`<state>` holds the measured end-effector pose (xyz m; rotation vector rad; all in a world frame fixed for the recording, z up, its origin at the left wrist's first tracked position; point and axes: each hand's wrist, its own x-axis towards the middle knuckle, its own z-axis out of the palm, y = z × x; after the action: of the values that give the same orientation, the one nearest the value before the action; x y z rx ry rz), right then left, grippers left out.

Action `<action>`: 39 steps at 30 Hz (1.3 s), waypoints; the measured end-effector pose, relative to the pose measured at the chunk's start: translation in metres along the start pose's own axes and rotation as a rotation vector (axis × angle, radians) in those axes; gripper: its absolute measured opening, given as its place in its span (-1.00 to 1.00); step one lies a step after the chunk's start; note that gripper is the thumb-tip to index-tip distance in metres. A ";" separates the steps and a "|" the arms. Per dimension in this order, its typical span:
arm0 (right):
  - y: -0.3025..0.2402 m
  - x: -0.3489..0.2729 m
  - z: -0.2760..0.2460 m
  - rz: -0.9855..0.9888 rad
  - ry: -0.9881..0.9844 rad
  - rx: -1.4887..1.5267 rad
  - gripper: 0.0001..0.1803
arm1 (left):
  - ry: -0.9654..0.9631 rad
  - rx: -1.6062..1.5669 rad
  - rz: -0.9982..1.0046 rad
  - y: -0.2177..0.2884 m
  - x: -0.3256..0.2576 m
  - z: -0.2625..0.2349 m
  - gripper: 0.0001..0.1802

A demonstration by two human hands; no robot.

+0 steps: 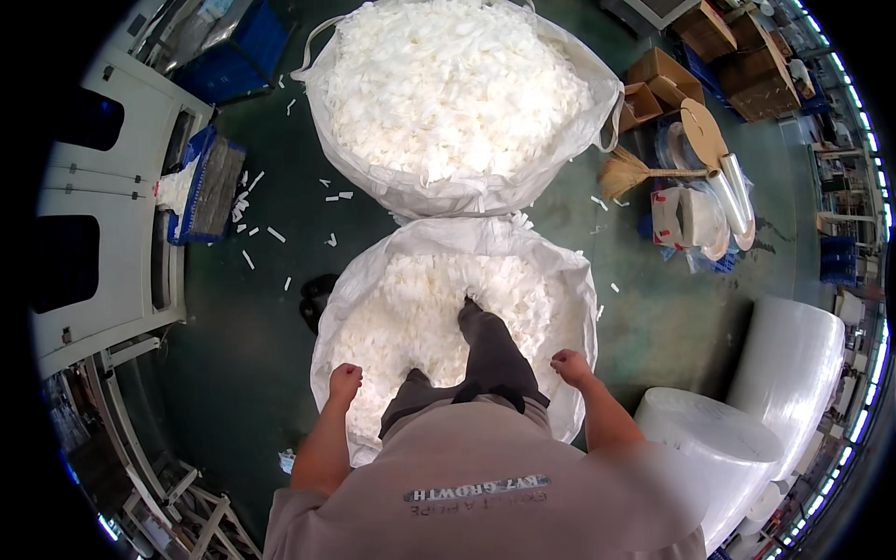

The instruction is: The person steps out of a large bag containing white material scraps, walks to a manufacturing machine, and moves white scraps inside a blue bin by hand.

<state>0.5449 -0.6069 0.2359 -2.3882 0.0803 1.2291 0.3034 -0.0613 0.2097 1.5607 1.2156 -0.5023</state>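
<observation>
Printed lettering [481, 487] in 2 rows crosses the back-to-camera part of the person's grey-brown shirt [392, 527], at the bottom middle of the frame, the lower row partly turned over and hard to read. Just above it, in the middle of the frame, stands the near bag [579, 317], a white bulk sack holding loose white strips [401, 299]; both dark-trousered legs [499, 350] reach down into them. Its mouth faces up at the camera and looks roughly round, but the body hides the lower part, so I cannot tell a long axis. Its top edge meets the far bag [448, 194], also filled with strips, at the top middle. Green floor [233, 327] runs along both sides: at left, strewn with strips, to the white machine [131, 201] and blue crate [201, 210]; at right, to the broom [623, 175] at upper right and 2 big wrapped rolls [784, 373] at lower right. The left hand [345, 382] is curled into a fist over the bag's left side, the right hand [570, 366] curled over its right edge; both look unladen, and I cannot tell whether either touches the fabric.
</observation>
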 end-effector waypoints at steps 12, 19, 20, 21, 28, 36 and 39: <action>-0.029 0.142 -0.132 -0.200 0.213 0.088 -0.69 | 0.213 0.098 0.201 0.156 -0.002 0.013 -0.79; -0.056 0.132 -0.143 -0.144 0.224 0.309 -0.68 | 0.174 0.130 -0.138 0.120 -0.010 -0.001 -0.78; -0.057 0.129 -0.137 -0.133 0.201 0.245 -0.67 | 0.168 0.109 -0.138 0.119 -0.008 -0.001 -0.78; -0.037 0.129 -0.127 -0.110 0.197 0.185 -0.67 | 0.143 0.095 -0.124 0.128 -0.003 0.004 -0.77; 0.004 0.094 -0.066 -0.053 0.121 0.095 -0.67 | 0.069 0.166 0.095 0.171 0.047 0.005 -0.77; -0.037 0.100 -0.104 -0.054 0.113 -0.054 -0.66 | 0.103 -0.097 0.274 0.180 0.076 0.005 -0.80; -0.059 0.125 -0.140 -0.162 0.190 -0.192 -0.69 | 0.157 -0.175 0.230 0.129 0.071 0.000 -0.81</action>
<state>0.7412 -0.5941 0.2298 -2.6132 -0.1765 0.9726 0.4460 -0.0220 0.2127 1.5860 1.1448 -0.1228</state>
